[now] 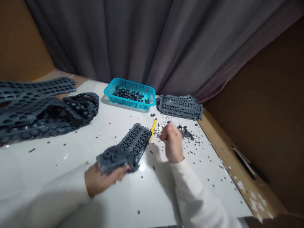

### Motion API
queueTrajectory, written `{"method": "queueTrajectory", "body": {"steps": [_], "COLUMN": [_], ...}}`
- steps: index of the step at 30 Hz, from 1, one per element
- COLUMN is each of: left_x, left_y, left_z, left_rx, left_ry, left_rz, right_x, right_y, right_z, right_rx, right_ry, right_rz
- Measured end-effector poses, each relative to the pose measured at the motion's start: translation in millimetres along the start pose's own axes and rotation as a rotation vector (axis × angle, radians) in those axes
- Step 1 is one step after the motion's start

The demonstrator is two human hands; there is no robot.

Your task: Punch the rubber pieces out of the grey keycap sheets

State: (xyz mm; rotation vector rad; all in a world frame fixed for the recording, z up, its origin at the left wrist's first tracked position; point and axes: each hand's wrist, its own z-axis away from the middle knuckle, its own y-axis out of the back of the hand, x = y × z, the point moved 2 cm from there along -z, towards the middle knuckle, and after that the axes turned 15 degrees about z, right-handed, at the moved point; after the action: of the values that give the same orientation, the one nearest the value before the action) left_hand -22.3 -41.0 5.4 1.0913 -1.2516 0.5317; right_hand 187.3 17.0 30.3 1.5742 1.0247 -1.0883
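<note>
My left hand (104, 179) is closed on the near end of a dark grey rubber sheet (129, 144), a strip with rows of raised round rings. Its far end points up and away to the right, above the white table. To the right of the sheet, my right hand (172, 141) is curled and slightly blurred. A thin pale tool with a pointed tip (160, 128) sticks out from its fingers; the rest is hidden in the fist. Between the sheet and that hand, a yellow pencil-like tool (153, 128) lies on the table, partly behind the sheet.
A turquoise basket (129, 104) holding small dark pieces stands at the back. Beside it lies a stack of perforated grey sheets (180, 107). More grey sheets (47, 110) are heaped at left. Small dark pieces (187, 133) and round dots litter the table (78, 152). A curtain hangs behind.
</note>
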Motion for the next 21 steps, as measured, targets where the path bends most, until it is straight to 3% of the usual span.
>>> {"method": "queueTrajectory", "body": {"steps": [3, 7, 11, 21], "left_x": [-0.6, 1.1, 5.5, 2.8], "left_y": [-0.7, -4.2, -4.3, -6.9], "left_z": [-6.1, -10.9, -11.2, -8.4], "left_rx": [-0.011, -0.052, -0.035, -0.144], "left_ry": [0.048, 0.145, 0.106, 0.086], "left_rz": [0.057, 0.175, 0.200, 0.091], "right_x": [3.5, 9.2, 9.0, 16.9], "right_y": [-4.7, -13.4, -24.6, -29.7], "right_z": [3.2, 13.7, 27.0, 31.9], "right_rx": [-0.237, -0.400, -0.601, -0.577], "right_ry": [-0.072, -0.229, -0.367, -0.630], "right_rz": [-0.196, -0.361, -0.437, -0.522]}}
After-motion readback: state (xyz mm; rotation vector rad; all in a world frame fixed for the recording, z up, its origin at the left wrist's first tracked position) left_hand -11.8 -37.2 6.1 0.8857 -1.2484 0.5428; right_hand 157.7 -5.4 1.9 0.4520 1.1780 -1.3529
